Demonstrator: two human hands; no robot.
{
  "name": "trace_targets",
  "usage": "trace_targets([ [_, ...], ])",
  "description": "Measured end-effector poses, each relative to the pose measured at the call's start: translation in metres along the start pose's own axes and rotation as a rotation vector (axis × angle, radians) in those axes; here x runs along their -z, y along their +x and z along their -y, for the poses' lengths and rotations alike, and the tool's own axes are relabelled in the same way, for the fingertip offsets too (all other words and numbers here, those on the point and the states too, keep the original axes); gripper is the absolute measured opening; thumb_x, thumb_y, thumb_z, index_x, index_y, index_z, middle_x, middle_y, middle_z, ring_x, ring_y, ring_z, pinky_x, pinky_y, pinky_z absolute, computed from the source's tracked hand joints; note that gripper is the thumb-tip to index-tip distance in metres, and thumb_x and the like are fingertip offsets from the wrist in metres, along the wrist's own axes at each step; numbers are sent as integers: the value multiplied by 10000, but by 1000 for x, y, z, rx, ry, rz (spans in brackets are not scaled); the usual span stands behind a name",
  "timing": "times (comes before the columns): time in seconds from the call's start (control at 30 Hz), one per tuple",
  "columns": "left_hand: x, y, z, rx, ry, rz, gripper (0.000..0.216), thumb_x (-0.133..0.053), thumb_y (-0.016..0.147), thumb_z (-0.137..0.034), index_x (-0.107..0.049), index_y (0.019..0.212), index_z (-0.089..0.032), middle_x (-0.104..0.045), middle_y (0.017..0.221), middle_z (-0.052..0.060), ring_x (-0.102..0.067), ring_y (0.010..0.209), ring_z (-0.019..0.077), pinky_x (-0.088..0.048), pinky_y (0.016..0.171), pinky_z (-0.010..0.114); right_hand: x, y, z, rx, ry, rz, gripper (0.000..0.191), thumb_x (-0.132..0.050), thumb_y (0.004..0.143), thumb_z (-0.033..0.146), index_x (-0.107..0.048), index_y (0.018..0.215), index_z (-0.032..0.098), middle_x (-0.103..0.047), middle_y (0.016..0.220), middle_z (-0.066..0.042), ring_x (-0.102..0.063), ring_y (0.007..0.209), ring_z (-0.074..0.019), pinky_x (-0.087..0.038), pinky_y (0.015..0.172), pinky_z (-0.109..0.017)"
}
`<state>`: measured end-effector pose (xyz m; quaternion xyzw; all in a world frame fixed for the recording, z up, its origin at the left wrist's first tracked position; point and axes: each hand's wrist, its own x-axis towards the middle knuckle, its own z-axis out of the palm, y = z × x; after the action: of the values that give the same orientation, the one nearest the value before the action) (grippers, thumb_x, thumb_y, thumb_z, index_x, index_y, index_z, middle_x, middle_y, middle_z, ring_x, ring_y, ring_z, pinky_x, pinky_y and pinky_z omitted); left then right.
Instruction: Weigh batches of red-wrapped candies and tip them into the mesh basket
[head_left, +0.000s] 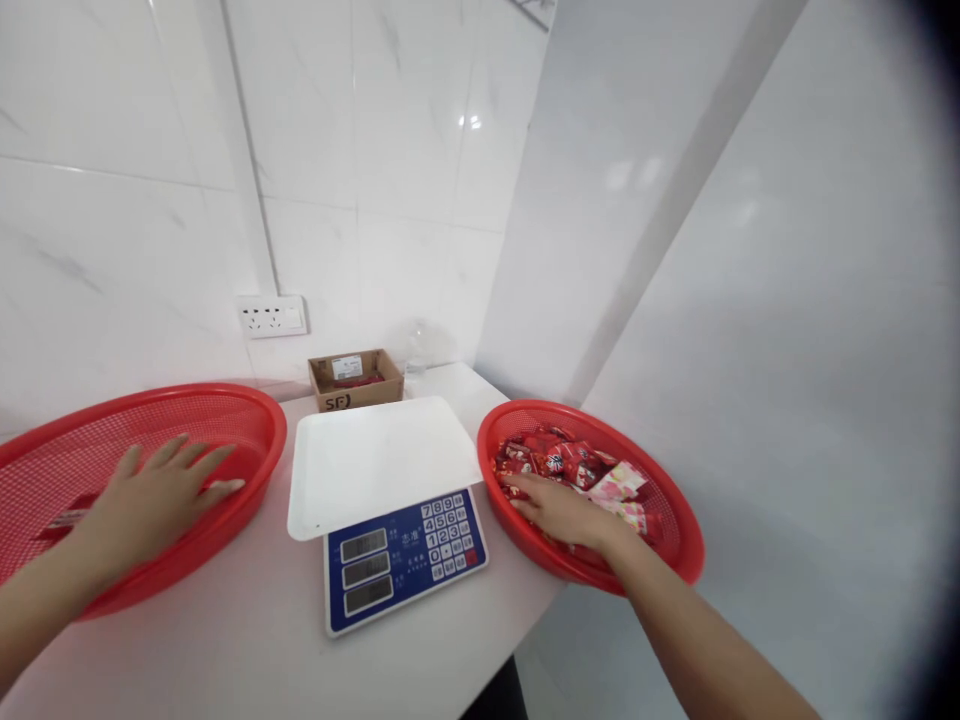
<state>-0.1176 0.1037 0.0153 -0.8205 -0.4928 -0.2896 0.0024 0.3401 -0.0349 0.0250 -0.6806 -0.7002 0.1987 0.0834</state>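
Note:
My left hand (pixel 161 495) hovers over the large red mesh basket (pixel 274 425) on the left, fingers spread, holding nothing. A red packet (pixel 71 515) lies in that basket, partly hidden by my wrist. On the right, my right hand (pixel 559 508) reaches into a second red basket (pixel 694 540) and rests on a pile of small red packets (pixel 574 465), its fingers stretched out; the fingertips are partly lost among them. Pink and white packets (pixel 622 485) lie beside this hand. Between the baskets stands a digital scale (pixel 405 560) with a bare white tray (pixel 382 455).
Behind the scale is an open cardboard box (pixel 356 392) with red things inside. A clear plastic bottle (pixel 416 350) stands near it by the tiled wall. A wall socket (pixel 272 317) sits above the white table (pixel 255 640). The right basket overhangs the table's edge.

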Motion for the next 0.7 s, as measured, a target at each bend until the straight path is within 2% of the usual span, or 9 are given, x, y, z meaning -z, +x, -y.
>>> trace_targets([
  [0.07,-4,2,-23,-20,163,5,338,-449,710,-478,-598,967,-318,-606,1124,85,-379,1228,407,-216,1000,641,-2,19,-3,-21,-31,81,530,-485,795,165,-451,1324,180,-395,1410,-108,-447,1228,-224,-351,995,-335],
  [0.13,-11,4,-54,-38,174,55,398,-375,812,-444,-549,1116,-255,-571,1222,90,-391,1246,345,-291,1013,565,-9,33,-4,-98,-10,115,573,-546,736,134,-473,1303,170,-365,1424,-125,-477,1200,-230,-377,963,-314],
  [0.2,-21,6,-82,-41,99,76,453,-377,841,-465,-510,1193,-211,-552,1262,91,-395,1255,304,-318,1028,500,-18,41,-2,-179,16,83,537,-528,772,190,-467,1304,158,-417,1387,-143,-527,1146,-232,-404,928,-333],
  [0.3,-41,5,-111,-72,-19,126,499,-396,845,-501,-487,1237,-206,-517,1312,75,-344,1298,274,-317,1044,457,-29,45,-1,-238,32,-2,473,-347,884,269,-424,1329,129,-545,1262,-173,-586,1057,-243,-423,885,-407],
  [0.37,-51,4,-122,-71,-69,171,483,-388,858,-485,-480,1251,-219,-498,1334,59,-309,1319,265,-301,1053,467,-30,44,-3,-231,48,-44,448,-316,895,268,-472,1289,124,-582,1213,-172,-588,1048,-254,-414,887,-423],
  [0.47,-57,3,-131,-51,-126,209,458,-385,870,-452,-480,1254,-221,-490,1343,50,-294,1327,256,-296,1055,475,-22,43,-12,-152,82,-54,332,-527,773,220,-632,1083,166,-646,1129,-102,-588,1035,-256,-410,897,-364],
  [0.53,-56,4,-134,-41,-155,211,446,-397,869,-439,-488,1247,-219,-499,1335,51,-299,1325,256,-312,1047,475,-12,42,-20,-112,112,-63,336,-621,669,169,-665,1001,193,-676,1067,-56,-598,1006,-248,-417,889,-327],
  [0.6,-55,5,-134,-38,-179,204,435,-409,867,-429,-499,1236,-218,-514,1320,54,-312,1318,262,-329,1036,478,-1,39,-28,-104,143,-102,376,-623,667,183,-647,1042,201,-679,1055,-42,-601,992,-244,-423,888,-337],
  [0.7,-55,5,-133,-34,-212,196,427,-418,866,-426,-505,1231,-222,-518,1316,55,-324,1312,264,-353,1022,469,15,35,-36,-131,181,-199,400,-571,734,251,-593,1127,179,-653,1106,-62,-582,1029,-251,-413,904,-367],
])
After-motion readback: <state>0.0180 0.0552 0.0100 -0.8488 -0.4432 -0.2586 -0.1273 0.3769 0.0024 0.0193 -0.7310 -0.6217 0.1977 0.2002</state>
